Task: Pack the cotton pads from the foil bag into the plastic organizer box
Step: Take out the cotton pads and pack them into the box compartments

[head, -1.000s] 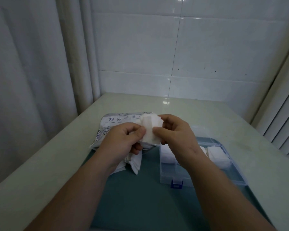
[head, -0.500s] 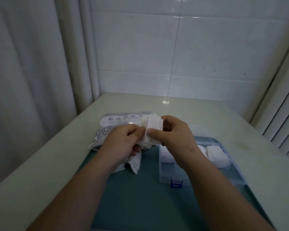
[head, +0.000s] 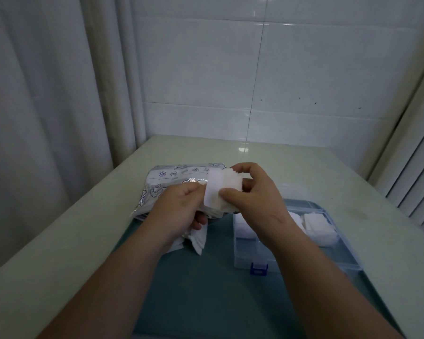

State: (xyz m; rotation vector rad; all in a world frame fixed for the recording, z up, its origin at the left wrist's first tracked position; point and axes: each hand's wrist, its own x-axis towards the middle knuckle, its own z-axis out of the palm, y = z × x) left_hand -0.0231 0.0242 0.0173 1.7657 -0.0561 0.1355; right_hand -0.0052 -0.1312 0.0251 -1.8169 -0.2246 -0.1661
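A stack of white cotton pads point(head: 224, 189) is held upright above the table between both hands. My left hand point(head: 179, 211) pinches its left edge, and my right hand point(head: 257, 199) grips it from the right with thumb in front. Behind and left of the hands lies the silver foil bag point(head: 164, 182), printed with blue marks. More loose pads point(head: 198, 238) hang below my left hand. The clear plastic organizer box point(head: 252, 258) sits to the right with its lid open; white pads point(head: 318, 226) fill its far compartments.
A teal mat point(head: 206, 289) covers the pale table point(head: 47, 253) under the box. A curtain point(head: 47, 106) hangs on the left, a tiled wall stands behind, and blinds point(head: 416, 172) line the right side. The box has a blue latch point(head: 259, 268) at its front.
The pad stack has shifted slightly right and tilted between the hands. My right thumb has slid down across its front; my left fingers keep their pinch on the left edge.
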